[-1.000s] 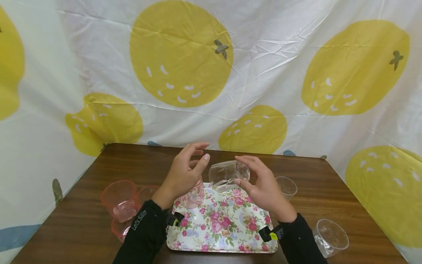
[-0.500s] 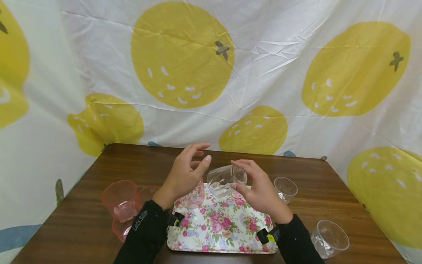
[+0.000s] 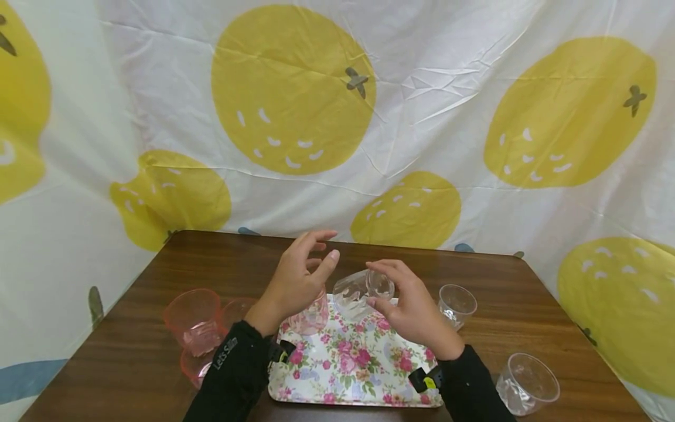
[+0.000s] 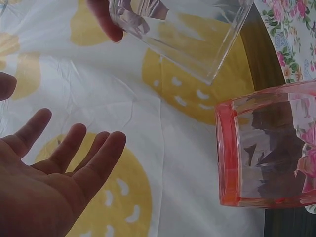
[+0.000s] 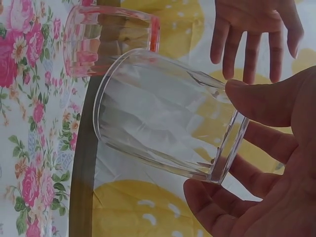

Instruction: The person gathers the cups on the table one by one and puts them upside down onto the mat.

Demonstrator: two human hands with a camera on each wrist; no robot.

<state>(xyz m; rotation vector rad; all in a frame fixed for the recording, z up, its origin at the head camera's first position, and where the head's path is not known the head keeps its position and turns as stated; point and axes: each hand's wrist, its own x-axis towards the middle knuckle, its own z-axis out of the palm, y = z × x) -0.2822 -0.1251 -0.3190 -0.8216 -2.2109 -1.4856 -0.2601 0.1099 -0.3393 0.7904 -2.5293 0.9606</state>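
My right hand (image 3: 416,308) pinches a clear plastic cup (image 5: 158,113) by its base, between thumb and fingertips. The cup is tilted in the air above the far part of a floral tray (image 3: 348,375), its mouth pointing down and to the left. A pink see-through cup (image 4: 266,148) stands upside down at the tray's far left, partly hidden behind my left wrist in the head view. My left hand (image 3: 292,281) hovers above that pink cup with loosely spread fingers and nothing in them.
Several more pink cups (image 3: 192,319) stand grouped on the brown table (image 3: 132,328), left of the tray. Right of it are two clear cups, one farther back (image 3: 457,302) and one nearer (image 3: 527,384). A lemon-print cloth (image 3: 422,135) hangs behind the table.
My right hand has shifted slightly left and down, and the clear cup's mouth has tipped further downward. The left hand stays almost where it was.
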